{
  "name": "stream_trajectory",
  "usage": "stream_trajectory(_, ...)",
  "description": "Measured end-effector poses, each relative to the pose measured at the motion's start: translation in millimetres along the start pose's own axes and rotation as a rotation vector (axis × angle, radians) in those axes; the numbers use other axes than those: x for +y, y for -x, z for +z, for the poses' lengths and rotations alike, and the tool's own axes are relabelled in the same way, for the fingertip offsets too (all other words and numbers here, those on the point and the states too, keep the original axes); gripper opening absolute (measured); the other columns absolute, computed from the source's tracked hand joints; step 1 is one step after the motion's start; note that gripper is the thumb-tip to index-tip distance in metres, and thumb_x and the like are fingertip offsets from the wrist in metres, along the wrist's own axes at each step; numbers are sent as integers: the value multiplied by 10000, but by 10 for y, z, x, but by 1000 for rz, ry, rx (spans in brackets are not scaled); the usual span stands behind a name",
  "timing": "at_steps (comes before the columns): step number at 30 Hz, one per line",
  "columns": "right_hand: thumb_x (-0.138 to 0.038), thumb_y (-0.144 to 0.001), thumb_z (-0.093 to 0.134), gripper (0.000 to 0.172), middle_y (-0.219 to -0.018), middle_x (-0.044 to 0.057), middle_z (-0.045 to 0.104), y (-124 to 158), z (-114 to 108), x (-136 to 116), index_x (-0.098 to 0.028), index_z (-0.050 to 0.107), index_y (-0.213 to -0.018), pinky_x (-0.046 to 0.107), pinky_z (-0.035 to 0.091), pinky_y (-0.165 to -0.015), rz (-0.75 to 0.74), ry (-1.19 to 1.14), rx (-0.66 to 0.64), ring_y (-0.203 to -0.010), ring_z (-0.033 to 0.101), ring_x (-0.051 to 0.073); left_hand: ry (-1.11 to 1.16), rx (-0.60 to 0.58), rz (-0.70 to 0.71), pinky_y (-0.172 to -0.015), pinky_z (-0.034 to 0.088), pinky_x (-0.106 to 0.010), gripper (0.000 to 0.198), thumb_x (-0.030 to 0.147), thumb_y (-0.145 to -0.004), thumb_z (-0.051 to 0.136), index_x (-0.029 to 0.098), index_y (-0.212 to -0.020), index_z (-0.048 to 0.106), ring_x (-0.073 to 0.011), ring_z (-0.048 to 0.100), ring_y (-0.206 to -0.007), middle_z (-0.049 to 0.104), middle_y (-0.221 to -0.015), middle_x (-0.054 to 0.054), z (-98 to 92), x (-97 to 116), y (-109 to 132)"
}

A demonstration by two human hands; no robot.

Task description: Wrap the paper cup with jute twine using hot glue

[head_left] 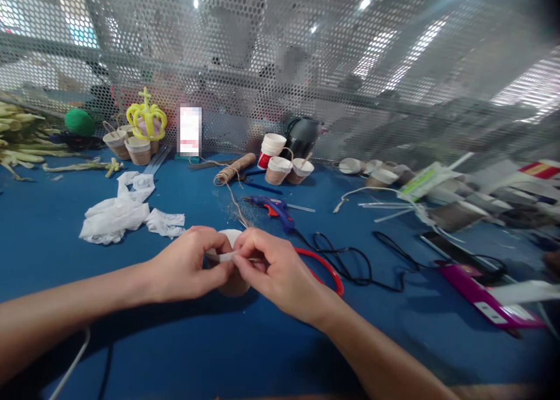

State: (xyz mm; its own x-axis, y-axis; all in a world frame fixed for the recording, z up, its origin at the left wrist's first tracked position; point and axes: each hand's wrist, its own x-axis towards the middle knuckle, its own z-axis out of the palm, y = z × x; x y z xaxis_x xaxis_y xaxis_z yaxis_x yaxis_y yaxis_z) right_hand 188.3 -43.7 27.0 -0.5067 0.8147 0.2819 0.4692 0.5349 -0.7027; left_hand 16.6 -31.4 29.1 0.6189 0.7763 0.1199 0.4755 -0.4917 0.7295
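Observation:
Both my hands meet over a small paper cup (230,237) lying on its side above the blue table (219,341). My left hand (188,266) wraps round the cup's left side, fingers closed on it. My right hand (273,269) pinches at the cup's rim, where a thin jute twine (236,204) runs up to a twine spool (236,168). Most of the cup is hidden by my fingers.
A blue glue gun (273,206) with a black cord (350,260) lies just beyond my hands, red-handled scissors (326,269) to the right. White crumpled cloth (118,213) lies left. Paper cups (284,167), a yellow crown (146,120), a magenta box (485,292) and a mesh screen (306,67) stand farther off.

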Motion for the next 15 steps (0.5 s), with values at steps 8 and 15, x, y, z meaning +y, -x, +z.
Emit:
stream_trajectory(8,-181,-805,479,146,-737,12,542,-15,22,36,-195,423,-672,227,379,-523,2,-1,25,-603,454,101,-49,43,36,-580,392,-213,152,229,-755,483,132,-671,563,-103,513,-578,599,-629,-5,15,-59,-8)
stream_trajectory(15,-174,-806,481,143,-740,12,544,-20,11,29,-193,430,-673,234,392,-533,-20,20,31,-607,456,102,-1,7,23,-572,393,-214,179,239,-779,459,122,-703,571,-110,516,-590,604,-649,-13,-6,-49,-4)
